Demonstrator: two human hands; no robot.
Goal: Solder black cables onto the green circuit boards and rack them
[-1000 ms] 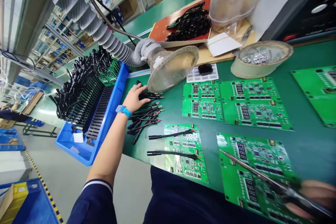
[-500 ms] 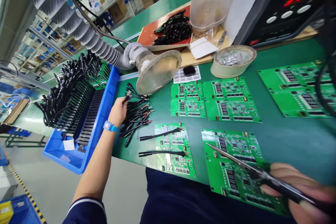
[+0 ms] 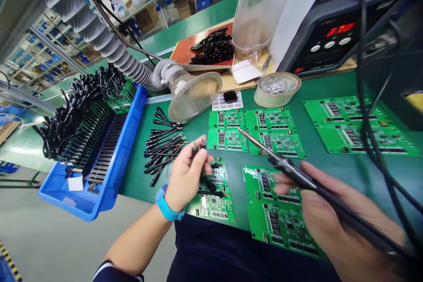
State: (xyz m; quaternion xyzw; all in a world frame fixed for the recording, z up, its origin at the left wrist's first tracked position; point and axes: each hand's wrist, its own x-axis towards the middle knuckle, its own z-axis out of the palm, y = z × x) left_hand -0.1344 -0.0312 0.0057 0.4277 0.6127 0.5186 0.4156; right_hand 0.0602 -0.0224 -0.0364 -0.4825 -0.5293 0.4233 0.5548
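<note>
My left hand (image 3: 187, 175) is closed on a short black cable (image 3: 207, 181), held above a green circuit board (image 3: 214, 205) near the table's front edge. Part of that board and the cables lying on it are hidden by the hand. To its left, loose black cables (image 3: 161, 150) with bare coloured wire ends lie in a pile. In my right hand (image 3: 333, 216) is a soldering iron (image 3: 287, 167), its tip pointing up and left over the back boards (image 3: 274, 134). Beneath this hand lies another circuit board (image 3: 277, 211), partly covered.
A blue bin (image 3: 124, 150) holds boards with cables at left. The fume extractor hood (image 3: 194, 97) hangs over the middle. Behind stand a solder wire roll (image 3: 277, 90) and a soldering station (image 3: 324, 39) reading 370. Dark cords (image 3: 366, 119) hang at right, before more boards (image 3: 346, 128).
My left hand has moved right from the cable pile to above the front board, bringing a cable. My right hand has raised the soldering iron up and left. The view has shifted slightly.
</note>
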